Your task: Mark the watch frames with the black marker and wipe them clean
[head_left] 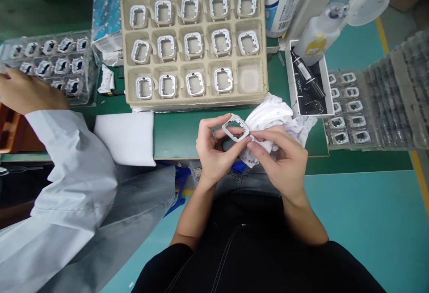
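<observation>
My left hand (214, 150) is closed on a small square silver frame (236, 128), held by its edges over the near edge of the green table (174, 134). My right hand (279, 159) pinches a crumpled white cloth (275, 114) and presses it against the frame's right side. Just behind my hands sits a beige pulp tray (196, 105) with several of the same silver frames in its pockets. The pocket at its near right corner (250, 78) holds none.
A co-worker's hand (23, 91) and pale-blue sleeve (73, 185) reach to clear plastic trays of parts (50, 60) at the left. A white pad (125, 136) lies near the edge. At right stand a white box with dark tools (308, 82), a bottle (321, 29) and clear trays (351, 114).
</observation>
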`<state>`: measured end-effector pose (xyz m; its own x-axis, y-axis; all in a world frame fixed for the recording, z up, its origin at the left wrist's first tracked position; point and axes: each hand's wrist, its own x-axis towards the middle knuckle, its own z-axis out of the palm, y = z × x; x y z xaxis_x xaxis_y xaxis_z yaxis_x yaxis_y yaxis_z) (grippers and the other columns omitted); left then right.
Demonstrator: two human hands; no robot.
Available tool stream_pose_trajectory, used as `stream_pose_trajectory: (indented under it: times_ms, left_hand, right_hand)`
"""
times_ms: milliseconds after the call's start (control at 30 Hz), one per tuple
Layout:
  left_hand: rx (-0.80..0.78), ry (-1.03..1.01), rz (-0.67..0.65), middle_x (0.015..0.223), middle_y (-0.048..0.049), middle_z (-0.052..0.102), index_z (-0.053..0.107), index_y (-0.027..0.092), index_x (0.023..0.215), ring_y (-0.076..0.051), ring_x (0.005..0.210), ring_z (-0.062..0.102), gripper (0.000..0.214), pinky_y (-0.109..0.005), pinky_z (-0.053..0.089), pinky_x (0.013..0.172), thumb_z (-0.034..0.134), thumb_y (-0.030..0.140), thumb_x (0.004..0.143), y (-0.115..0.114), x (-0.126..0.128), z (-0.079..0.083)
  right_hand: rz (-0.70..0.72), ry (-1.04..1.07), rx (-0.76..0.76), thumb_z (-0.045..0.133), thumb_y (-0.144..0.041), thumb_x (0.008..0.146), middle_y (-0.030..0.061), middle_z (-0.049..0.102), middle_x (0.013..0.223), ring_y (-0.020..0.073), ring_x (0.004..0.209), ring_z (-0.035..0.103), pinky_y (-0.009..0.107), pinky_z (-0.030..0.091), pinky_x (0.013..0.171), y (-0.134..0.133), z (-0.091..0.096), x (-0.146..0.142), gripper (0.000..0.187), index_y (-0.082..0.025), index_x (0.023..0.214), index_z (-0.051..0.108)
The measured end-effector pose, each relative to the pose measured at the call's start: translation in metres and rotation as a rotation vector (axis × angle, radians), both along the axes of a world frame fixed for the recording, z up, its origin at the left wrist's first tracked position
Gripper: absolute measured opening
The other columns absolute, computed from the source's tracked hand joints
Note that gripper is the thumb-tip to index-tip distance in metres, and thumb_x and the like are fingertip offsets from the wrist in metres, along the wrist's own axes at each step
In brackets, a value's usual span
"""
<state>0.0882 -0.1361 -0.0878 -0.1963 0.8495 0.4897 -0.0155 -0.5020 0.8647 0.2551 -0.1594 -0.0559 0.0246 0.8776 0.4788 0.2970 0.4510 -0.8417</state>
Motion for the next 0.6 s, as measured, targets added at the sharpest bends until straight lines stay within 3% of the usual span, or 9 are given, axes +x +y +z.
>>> stream_pose_trajectory:
  times_ms: [200,333,467,600]
  left_hand:
    - [-0.017,0.020,-0.020,0.104,0.0013,0.088,0.072,0.027,0.141,-0.020,0.090,0.094,0.062,-0.029,0.076,0.089,0.111,0.041,0.094,-0.002,-0.001,-0.002]
    - [-0.030,0.038,0.007,0.101,0.0011,0.089,0.072,0.025,0.141,-0.020,0.089,0.094,0.064,-0.029,0.075,0.087,0.111,0.040,0.093,-0.003,-0.001,-0.002]
    - [-0.076,0.006,-0.004,0.101,0.0011,0.091,0.071,0.026,0.140,-0.021,0.088,0.094,0.063,-0.030,0.076,0.087,0.111,0.041,0.094,-0.003,-0.001,0.000]
    - [-0.160,-0.015,-0.029,0.100,0.0003,0.093,0.071,0.027,0.137,-0.021,0.088,0.094,0.064,-0.030,0.076,0.087,0.113,0.042,0.091,-0.003,-0.001,0.003]
  right_hand:
    - [-0.022,0.087,0.018,0.094,-0.018,0.105,0.0000,0.088,0.105,0.0190,0.099,0.083,0.036,0.069,0.091,0.004,0.000,-0.001,0.013,-0.028,0.111,0.088]
    - [-0.135,0.138,0.036,0.085,-0.025,0.112,0.0047,0.090,0.112,0.0226,0.107,0.088,0.041,0.073,0.100,0.002,-0.001,-0.004,0.002,-0.025,0.111,0.083]
    - [-0.271,0.150,0.059,0.087,-0.028,0.112,0.0004,0.087,0.091,0.0188,0.082,0.086,0.034,0.071,0.080,0.001,-0.003,-0.007,0.004,-0.024,0.112,0.085]
    - [-0.292,0.103,0.105,0.090,-0.024,0.109,0.0009,0.090,0.097,0.0199,0.088,0.087,0.036,0.072,0.084,0.004,0.000,-0.010,0.003,-0.026,0.110,0.090]
